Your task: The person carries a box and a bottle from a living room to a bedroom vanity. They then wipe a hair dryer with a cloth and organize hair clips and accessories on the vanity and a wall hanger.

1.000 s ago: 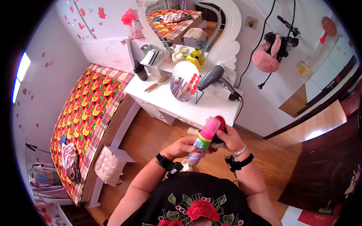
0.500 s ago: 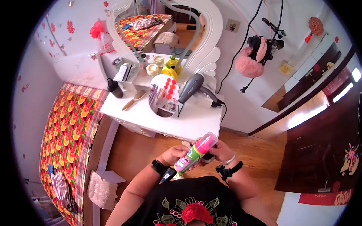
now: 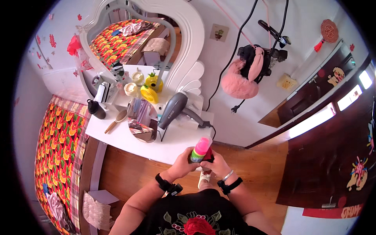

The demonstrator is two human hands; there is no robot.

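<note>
In front of my body, low over the near edge of the dressing table, I hold a green bottle with a pink top and clear cap [image 3: 201, 149]. My left hand [image 3: 183, 162] is wrapped round its lower part, its fingers partly hidden. Close against it is my right hand [image 3: 216, 163], closed on a small dark red and black thing [image 3: 208, 155] beside the bottle, whose kind I cannot make out. Both hands nearly meet below the bottle. Black bands sit on both wrists.
The white dressing table [image 3: 111, 135] carries a grey hair dryer [image 3: 173, 109], a round mirror [image 3: 143, 124], a hairbrush [image 3: 116, 120], a black bottle [image 3: 96, 109] and a yellow fan [image 3: 149, 95]. Pink earmuffs [image 3: 239, 84] hang on the wall. A dark door [image 3: 317, 164] stands right, a bed [image 3: 60, 156] left.
The bottle has turned from slanting sideways to more upright, its cap tipped away from me. My left hand now covers its lower part. The view has shifted, so the room's things sit further left.
</note>
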